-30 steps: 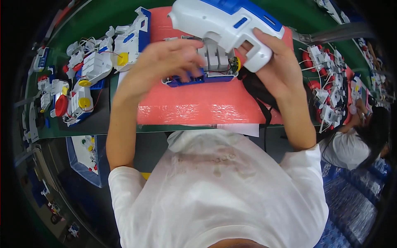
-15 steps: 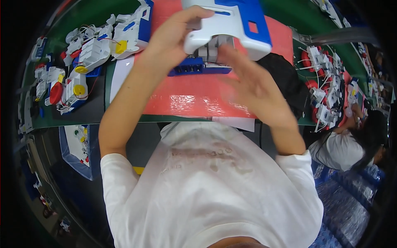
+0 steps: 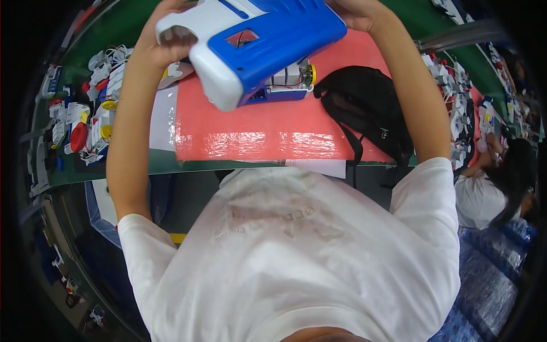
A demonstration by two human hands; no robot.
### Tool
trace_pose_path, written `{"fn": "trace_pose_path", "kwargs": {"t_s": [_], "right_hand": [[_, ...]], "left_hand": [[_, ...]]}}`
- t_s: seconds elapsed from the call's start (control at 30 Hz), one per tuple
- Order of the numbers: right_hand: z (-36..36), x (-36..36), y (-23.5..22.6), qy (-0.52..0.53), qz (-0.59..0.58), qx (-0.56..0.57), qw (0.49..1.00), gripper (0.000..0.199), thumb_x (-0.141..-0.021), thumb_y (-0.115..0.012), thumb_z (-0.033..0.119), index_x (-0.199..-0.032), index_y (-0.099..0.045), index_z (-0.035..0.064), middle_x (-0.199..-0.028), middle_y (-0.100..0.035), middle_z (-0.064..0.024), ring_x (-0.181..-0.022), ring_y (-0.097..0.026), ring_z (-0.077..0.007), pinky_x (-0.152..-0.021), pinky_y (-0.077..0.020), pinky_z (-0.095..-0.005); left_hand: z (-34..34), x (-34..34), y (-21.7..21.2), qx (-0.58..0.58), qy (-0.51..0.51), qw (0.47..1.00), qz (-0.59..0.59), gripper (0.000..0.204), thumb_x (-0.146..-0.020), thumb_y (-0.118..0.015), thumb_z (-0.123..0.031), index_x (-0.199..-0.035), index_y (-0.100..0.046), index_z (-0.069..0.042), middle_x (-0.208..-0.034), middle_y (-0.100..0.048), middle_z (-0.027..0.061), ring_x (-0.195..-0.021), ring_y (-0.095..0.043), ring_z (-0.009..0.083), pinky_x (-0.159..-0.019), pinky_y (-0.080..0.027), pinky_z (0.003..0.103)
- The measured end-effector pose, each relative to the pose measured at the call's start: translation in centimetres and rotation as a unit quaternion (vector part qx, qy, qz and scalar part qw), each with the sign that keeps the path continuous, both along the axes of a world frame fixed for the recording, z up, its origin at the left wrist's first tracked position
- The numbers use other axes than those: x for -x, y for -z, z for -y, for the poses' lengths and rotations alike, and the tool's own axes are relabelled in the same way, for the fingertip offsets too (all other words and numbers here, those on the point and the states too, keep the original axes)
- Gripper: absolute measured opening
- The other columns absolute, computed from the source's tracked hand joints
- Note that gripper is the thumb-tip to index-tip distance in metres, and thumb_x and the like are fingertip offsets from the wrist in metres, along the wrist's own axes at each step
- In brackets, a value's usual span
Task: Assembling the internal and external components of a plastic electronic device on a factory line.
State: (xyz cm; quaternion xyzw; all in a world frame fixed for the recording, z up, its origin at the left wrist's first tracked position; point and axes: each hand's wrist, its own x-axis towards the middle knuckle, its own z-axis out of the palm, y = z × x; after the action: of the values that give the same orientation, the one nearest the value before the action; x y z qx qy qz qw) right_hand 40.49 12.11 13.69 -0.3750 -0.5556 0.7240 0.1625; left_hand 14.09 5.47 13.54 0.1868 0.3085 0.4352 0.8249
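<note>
A blue and white plastic housing (image 3: 273, 48) with a square cut-out is held up over the table, tilted, between my two hands. My left hand (image 3: 165, 37) is closed around its white end beside a curved notch. At the far right corner of the housing, my right hand (image 3: 360, 14) grips the edge, its fingers partly hidden. Below and behind the housing, a blue base with white inner parts (image 3: 288, 82) and a yellow disc lies on the red mat (image 3: 256, 134), partly covered from sight.
A black bag (image 3: 367, 105) with straps lies on the mat's right side. White assemblies with red and yellow discs (image 3: 85, 122) crowd the left; similar white parts (image 3: 458, 108) pile up at the right. Another person (image 3: 487, 182) sits at the far right.
The housing has turned and moved left, its blue side now toward me. My right hand has gone from near the base to the housing's far right corner. More of the black bag shows.
</note>
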Motion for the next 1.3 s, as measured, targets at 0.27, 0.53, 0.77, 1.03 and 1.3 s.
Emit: {"fn": "trace_pose_path", "kwargs": {"t_s": [0.27,0.53,0.77,1.03,1.3], "right_hand": [[1.0,-0.3,3.0,0.104,-0.214,0.217,0.947,0.031,-0.088,-0.058,0.014,-0.112,-0.054,-0.0048,-0.101,-0.063,-0.0131,-0.089,-0.063,-0.021,-0.08,-0.0528,-0.0356],[-0.5,-0.5,3.6,0.165,-0.245,0.24,0.925,0.022,-0.092,-0.054,0.014,-0.107,-0.055,-0.0029,-0.099,-0.064,-0.0137,-0.089,-0.064,-0.0235,-0.081,-0.0539,-0.0389],[-1.6,-0.7,3.3,0.1,-0.226,0.259,0.934,0.025,-0.095,-0.048,0.018,-0.11,-0.054,-0.0024,-0.101,-0.064,-0.0134,-0.091,-0.064,-0.0225,-0.081,-0.0543,-0.0398],[-0.3,-0.8,4.0,0.054,-0.115,0.192,0.973,0.037,-0.092,-0.053,0.039,-0.108,-0.053,0.0051,-0.095,-0.063,-0.0072,-0.085,-0.064,-0.0178,-0.07,-0.0562,-0.0389],[3.1,-0.9,1.5,0.075,0.053,0.07,0.993,0.044,-0.091,-0.053,0.043,-0.118,-0.053,0.0079,-0.106,-0.062,-0.005,-0.095,-0.062,-0.0186,-0.075,-0.055,-0.0417]], "left_hand": [[2.9,2.9,3.7,-0.194,0.075,0.968,0.14,0.071,-0.093,-0.04,-0.052,-0.135,-0.032,0.006,-0.134,-0.044,0.0233,-0.124,-0.045,0.0343,-0.103,-0.037,0.046],[2.4,-0.9,2.5,-0.139,0.032,0.978,0.155,0.029,-0.091,-0.054,-0.017,-0.112,-0.056,0.003,-0.104,-0.064,0.0149,-0.092,-0.064,0.0199,-0.08,-0.053,0.032],[1.2,-0.1,2.8,-0.19,0.147,0.936,0.257,0.023,-0.085,-0.063,-0.011,-0.102,-0.059,0.004,-0.089,-0.066,0.0085,-0.078,-0.065,0.0141,-0.07,-0.054,0.026],[2.8,-0.7,0.7,-0.159,-0.006,0.939,-0.304,0.028,-0.082,-0.067,-0.01,-0.104,-0.057,0.004,-0.09,-0.065,0.0073,-0.076,-0.065,0.013,-0.065,-0.054,0.024],[2.8,-0.5,2.3,-0.24,0.029,0.92,-0.308,0.046,-0.078,-0.067,-0.002,-0.118,-0.046,0.008,-0.101,-0.062,0.0101,-0.085,-0.064,0.016,-0.071,-0.054,0.026]]}}
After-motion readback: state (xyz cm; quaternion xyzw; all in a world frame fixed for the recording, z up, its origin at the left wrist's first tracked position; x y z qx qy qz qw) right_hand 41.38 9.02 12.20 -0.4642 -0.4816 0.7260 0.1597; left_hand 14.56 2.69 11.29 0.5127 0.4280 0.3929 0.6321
